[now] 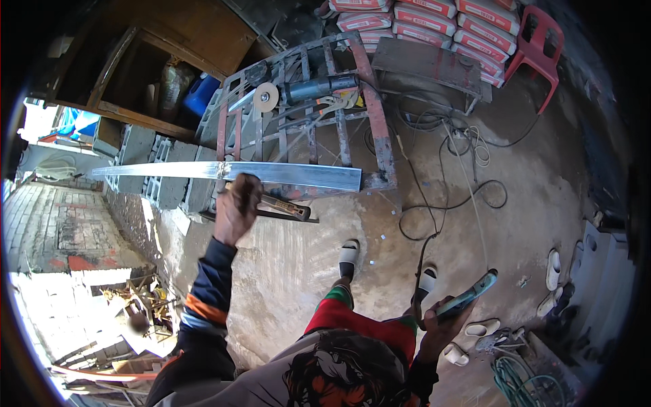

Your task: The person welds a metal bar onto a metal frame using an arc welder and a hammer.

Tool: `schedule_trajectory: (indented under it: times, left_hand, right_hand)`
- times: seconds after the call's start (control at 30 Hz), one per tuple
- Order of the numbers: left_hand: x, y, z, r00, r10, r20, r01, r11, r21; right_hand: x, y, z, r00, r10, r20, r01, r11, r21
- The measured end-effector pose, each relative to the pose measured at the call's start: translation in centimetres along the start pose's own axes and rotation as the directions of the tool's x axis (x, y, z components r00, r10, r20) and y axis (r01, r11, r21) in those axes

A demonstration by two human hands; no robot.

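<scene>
My left hand (237, 209) is closed just below a long shiny metal bar (298, 176), which lies across the near side of a rusty metal frame stand. A brown tool with a dark end (288, 207) sticks out to the right of this fist; whether the fingers grip it, I cannot tell. My right hand (439, 330), low on the right, is wrapped round a smartphone (466, 297) held at a tilt. On the stand (380, 146) lies an angle grinder (319, 88) with a tan disc (266, 97), farther off than the bar.
Grey hollow blocks (166, 183) support the bar's left stretch. Black cables (434, 203) loop over the concrete floor. A low bench (427, 64), stacked sacks (424, 27) and a red plastic chair (540, 51) stand at the back. Loose slippers (483, 327) and a coiled green hose (515, 380) lie right.
</scene>
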State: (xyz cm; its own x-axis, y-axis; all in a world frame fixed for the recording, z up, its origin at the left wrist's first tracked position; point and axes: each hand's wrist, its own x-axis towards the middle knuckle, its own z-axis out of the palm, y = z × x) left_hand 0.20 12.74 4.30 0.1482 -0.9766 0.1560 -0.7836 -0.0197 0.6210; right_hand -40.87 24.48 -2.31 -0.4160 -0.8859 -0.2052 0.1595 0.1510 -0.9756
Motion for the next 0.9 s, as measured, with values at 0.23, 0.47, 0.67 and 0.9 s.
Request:
schedule_trajectory:
  times: [0.23, 0.47, 0.67, 0.9]
  left_hand:
    - [-15.2, 13.8, 14.2, 0.742, -0.634, 0.219, 0.632, 0.551, -0.546]
    - [-15.1, 17.9, 18.3, 0.725, -0.689, -0.016, 0.650, 0.692, -0.314]
    - [-14.3, 17.8, 20.1, 0.743, -0.658, -0.127, 0.631, 0.751, -0.195]
    - [-14.1, 16.7, 21.2, 0.761, -0.625, -0.174, 0.595, 0.780, -0.197]
  right_hand:
    - [6.2, 0.8, -7.0, 0.938, 0.164, 0.305, -0.164, 0.986, -0.026]
    - [9.2, 2.3, -11.8, 0.891, 0.200, 0.409, -0.156, 0.978, -0.137]
    - [8.8, 4.7, -12.3, 0.877, 0.222, 0.425, -0.215, 0.974, -0.066]
    - [8.6, 7.3, -13.4, 0.863, 0.240, 0.445, -0.250, 0.968, -0.037]
